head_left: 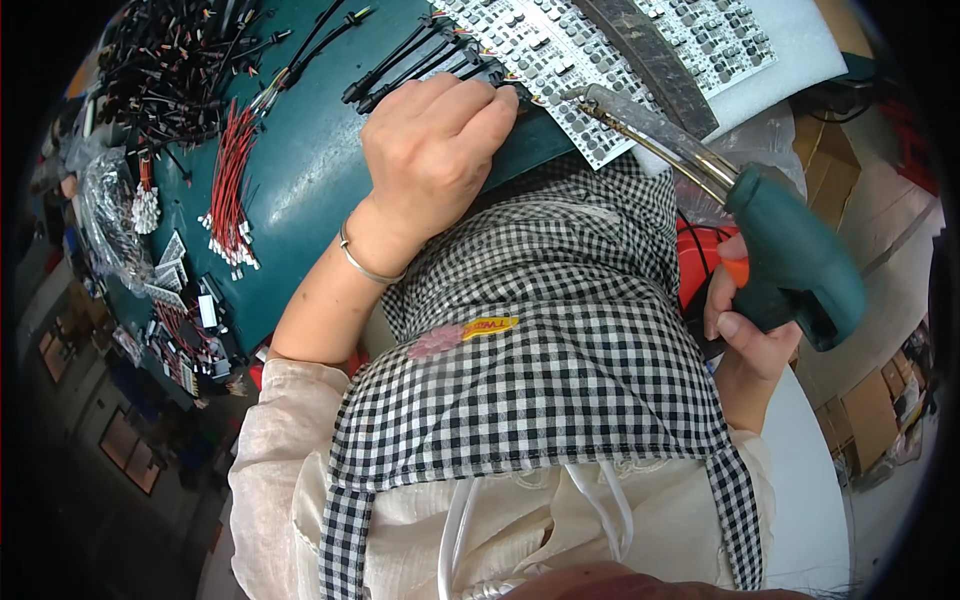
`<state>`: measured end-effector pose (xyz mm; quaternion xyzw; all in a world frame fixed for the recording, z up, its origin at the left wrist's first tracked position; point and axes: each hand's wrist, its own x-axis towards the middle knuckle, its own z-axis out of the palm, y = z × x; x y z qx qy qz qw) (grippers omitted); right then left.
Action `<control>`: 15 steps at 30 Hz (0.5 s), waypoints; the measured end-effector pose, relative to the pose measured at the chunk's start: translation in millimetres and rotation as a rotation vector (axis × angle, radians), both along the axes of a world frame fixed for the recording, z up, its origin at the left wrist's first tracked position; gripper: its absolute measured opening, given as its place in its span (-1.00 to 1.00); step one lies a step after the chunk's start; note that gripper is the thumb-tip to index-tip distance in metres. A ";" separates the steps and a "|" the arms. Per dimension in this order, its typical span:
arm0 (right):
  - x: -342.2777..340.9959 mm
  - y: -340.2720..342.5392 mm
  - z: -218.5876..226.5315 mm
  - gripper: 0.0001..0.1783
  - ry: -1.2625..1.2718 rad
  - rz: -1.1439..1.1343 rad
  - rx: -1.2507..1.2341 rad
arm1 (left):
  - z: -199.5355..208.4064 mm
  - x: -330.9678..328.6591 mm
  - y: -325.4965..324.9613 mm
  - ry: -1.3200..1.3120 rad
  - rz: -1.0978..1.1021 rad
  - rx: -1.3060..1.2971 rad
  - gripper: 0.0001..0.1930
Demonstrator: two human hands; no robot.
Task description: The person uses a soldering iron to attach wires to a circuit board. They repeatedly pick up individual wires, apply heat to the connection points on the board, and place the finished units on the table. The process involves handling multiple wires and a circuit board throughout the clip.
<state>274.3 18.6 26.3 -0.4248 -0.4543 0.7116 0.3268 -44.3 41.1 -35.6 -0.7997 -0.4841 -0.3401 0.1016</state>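
Note:
My right hand (745, 335) is wrapped round the handle of a dark green soldering gun (800, 255) with an orange trigger. Its metal tip reaches up and left, over the edge of a white circuit board panel (590, 125) full of small components. Close to that tip, my left hand (435, 145) is closed, back upward, at the panel's left edge. Several black cables (405, 60) with thin coloured wire ends lie just beyond its knuckles. Whatever the left fingers pinch is hidden beneath the hand.
A dark flat bar (650, 60) lies across the panel, which rests on white foam (790, 75). Left on the green table (310, 190) are a heap of black cables (170, 70), red wires (232, 180) with white connectors and a clear plastic bag (110, 215). Cardboard boxes (870, 410) stand at right.

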 end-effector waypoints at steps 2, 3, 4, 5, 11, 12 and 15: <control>-1.1 -1.2 -1.1 -0.33 -0.038 -0.002 0.020 | 0.8 -0.9 0.0 0.005 -0.008 -0.017 -0.87; -1.9 -2.8 -1.4 -0.34 -0.048 -0.013 0.029 | 2.6 -1.4 -1.4 0.010 -0.011 -0.036 -0.83; -1.7 -4.2 -3.0 -0.35 -0.056 -0.012 0.040 | 4.0 -1.7 -2.3 0.015 -0.014 -0.055 -0.78; -1.6 -5.2 -4.5 -0.36 -0.065 -0.012 0.051 | 4.4 -1.6 -2.6 0.014 -0.012 -0.058 -0.78; -4.3 -5.4 -9.7 -0.45 -0.124 0.052 0.125 | 5.3 -0.9 -3.5 0.016 0.002 -0.055 -0.78; -10.3 -1.7 -3.7 -0.51 -0.121 0.049 0.115 | 4.7 -0.7 -2.9 0.015 0.001 -0.044 -0.78; -13.4 -1.7 -1.8 -0.60 -0.143 0.015 0.149 | 4.5 0.2 -3.2 0.024 0.002 -0.035 -0.79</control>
